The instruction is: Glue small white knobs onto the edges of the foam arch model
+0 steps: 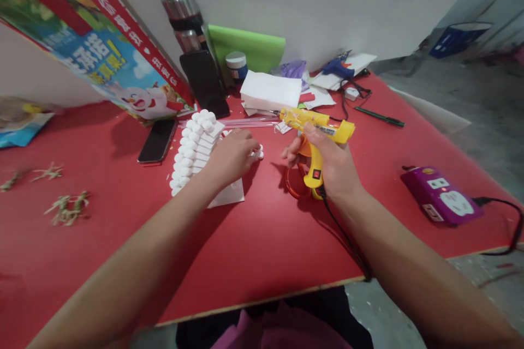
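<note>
The right hand (pixel 333 159) grips the yellow glue gun (pixel 309 117); the left hand (pixel 231 155) meets 1 small white piece (pixel 257 152), hold unclear, beside the white layered piece (pixel 188 152) on the counter (pixel 266 251). Gluing seems in hand, calling next for a steady nozzle (pixel 275 113).

There are two glue guns (pixel 315 162), three straw-coloured pieces (pixel 62 211), one flask (pixel 180 6), one pen (pixel 379 116) and one power socket (pixel 441 197).

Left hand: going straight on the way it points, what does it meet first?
Probably the right hand, curled fingers first, with the glue gun close by. Depth is unclear: if those are raised, the left hand might pass beneath.
</note>
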`<state>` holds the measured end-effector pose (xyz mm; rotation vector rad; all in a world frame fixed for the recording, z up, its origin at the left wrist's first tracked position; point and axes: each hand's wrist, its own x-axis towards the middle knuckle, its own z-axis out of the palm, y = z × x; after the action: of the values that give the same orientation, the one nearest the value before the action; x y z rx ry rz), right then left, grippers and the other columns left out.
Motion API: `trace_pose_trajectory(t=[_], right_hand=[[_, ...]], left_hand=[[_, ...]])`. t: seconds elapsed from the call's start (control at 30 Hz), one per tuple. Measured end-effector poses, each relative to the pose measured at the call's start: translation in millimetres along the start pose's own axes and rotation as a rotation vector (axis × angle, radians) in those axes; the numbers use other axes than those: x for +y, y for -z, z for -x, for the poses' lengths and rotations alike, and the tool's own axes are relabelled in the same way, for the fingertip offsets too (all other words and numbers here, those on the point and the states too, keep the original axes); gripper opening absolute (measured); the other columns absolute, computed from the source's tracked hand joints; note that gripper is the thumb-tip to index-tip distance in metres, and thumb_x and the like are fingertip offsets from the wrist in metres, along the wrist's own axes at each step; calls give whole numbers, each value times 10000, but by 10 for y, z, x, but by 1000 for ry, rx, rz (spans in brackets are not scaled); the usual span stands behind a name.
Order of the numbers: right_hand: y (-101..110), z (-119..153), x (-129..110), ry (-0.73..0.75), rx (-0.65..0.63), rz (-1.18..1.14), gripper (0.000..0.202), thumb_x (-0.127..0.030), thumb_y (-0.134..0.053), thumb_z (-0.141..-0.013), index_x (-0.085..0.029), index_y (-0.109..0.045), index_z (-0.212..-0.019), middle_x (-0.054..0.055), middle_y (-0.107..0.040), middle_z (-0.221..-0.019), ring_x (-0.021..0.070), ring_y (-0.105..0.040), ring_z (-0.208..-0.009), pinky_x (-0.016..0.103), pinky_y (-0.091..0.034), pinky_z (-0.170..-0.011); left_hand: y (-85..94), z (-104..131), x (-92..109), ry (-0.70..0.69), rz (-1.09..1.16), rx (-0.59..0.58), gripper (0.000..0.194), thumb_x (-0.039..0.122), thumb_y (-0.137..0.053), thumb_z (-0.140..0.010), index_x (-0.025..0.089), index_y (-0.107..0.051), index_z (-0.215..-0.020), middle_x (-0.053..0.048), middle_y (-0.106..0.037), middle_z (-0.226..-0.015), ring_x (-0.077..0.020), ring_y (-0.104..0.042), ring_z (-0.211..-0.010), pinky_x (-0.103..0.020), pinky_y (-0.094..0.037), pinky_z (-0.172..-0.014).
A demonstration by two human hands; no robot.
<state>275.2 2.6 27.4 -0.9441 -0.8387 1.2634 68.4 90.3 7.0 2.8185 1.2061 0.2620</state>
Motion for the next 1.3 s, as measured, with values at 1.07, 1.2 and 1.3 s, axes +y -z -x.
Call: trace_pose_trajectory(t=[1.07,1.2,1.3], right_hand=[[-42,156,209,-35,-450,202,443,-586,-726,-972,-206,-769,-748,50,-733,-727,199,-705,-707,368,-581,-721],[-36,169,265,0,-459,213,499,-557,-688,-1005,-211,-706,-646,21,-647,-603,196,-679,-648,376,-552,-701],[-34,187,294,-8,-458,221,535,-559,-691,-1002,-208,-660,-599,5,-597,-557,193,-679,-643,365,-532,-692]], left_hand=[[215,933,51,708,1711,469,395,245,-1049,-606,160,-829,-923,-39,-794,-917,-117,-744,-790,-180,-602,-752],[178,922,96,713,1830,411,376,222,-1039,-634,142,-847,-947,-53,-802,-903,-122,-759,-784,-179,-624,-765],[157,924,119,708,1890,370,353,197,-1026,-659,135,-852,-960,-58,-804,-888,-124,-762,-779,-183,-636,-768]])
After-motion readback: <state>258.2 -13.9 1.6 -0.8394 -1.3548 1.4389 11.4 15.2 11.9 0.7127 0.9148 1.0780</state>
